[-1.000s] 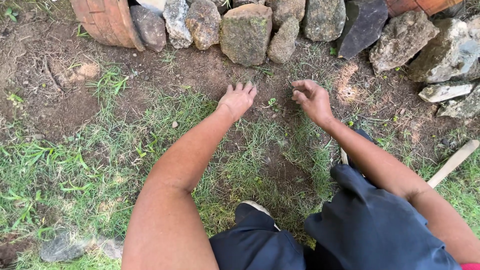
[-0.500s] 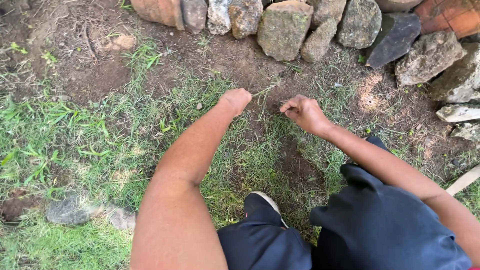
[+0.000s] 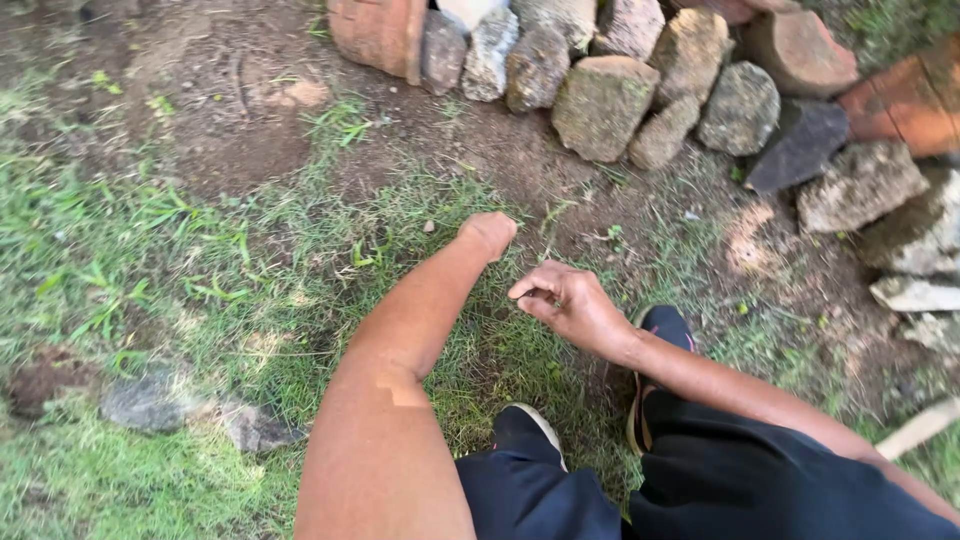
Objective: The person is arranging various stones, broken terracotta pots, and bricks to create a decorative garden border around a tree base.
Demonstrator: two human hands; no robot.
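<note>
Patchy grass (image 3: 300,290) lies under two hands: left hand (image 3: 489,234) fisted, right hand (image 3: 566,302) pinching a grass blade (image 3: 553,299).

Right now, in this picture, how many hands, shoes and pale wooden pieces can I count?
Hands: 2, the left hand and the right hand
Shoes: 2, the white-edged shoe and the dark shoe
Wood: 1, the pale wooden piece
Total: 5

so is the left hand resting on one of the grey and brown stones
No, the left hand is curled down on short green grass, apart from the stones.
</note>
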